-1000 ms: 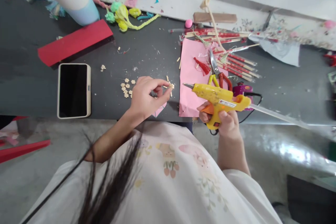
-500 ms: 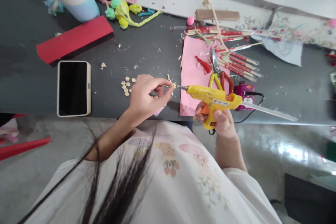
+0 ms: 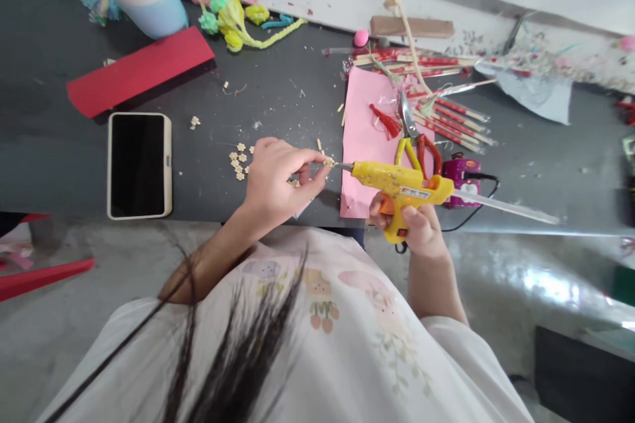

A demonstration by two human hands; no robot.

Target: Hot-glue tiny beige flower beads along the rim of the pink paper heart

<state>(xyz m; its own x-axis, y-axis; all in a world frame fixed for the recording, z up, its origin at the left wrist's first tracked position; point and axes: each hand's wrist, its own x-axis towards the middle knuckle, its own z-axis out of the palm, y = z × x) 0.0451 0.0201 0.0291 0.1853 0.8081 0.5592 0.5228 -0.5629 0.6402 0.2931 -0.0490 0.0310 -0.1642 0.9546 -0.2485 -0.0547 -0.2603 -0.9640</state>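
Between thumb and forefinger, my left hand (image 3: 280,175) pinches a small cream flower-shaped piece (image 3: 328,162). My right hand (image 3: 417,225) is wrapped round the handle of a yellow hot glue gun (image 3: 404,185), fingers at its orange trigger. The gun's metal nozzle points left and reaches the pinched flower, or nearly so; contact is too small to tell. A clear glue stick (image 3: 506,205) juts from the gun's rear. Several similar cream flowers (image 3: 240,160) lie on the dark table to the left of my left hand, partly hidden by it.
Pink paper (image 3: 362,125) lies under the gun, with pliers (image 3: 409,125) and a red tassel (image 3: 385,121) on it. Behind are bundled red-and-cream sticks (image 3: 454,122). A purple plug adapter (image 3: 461,178) with a black cord sits right. Left are a phone (image 3: 139,165) and a red box (image 3: 141,73).
The glue gun's nozzle has moved slightly left, closer to the flower piece in my left hand. My left hand stays nearly still.
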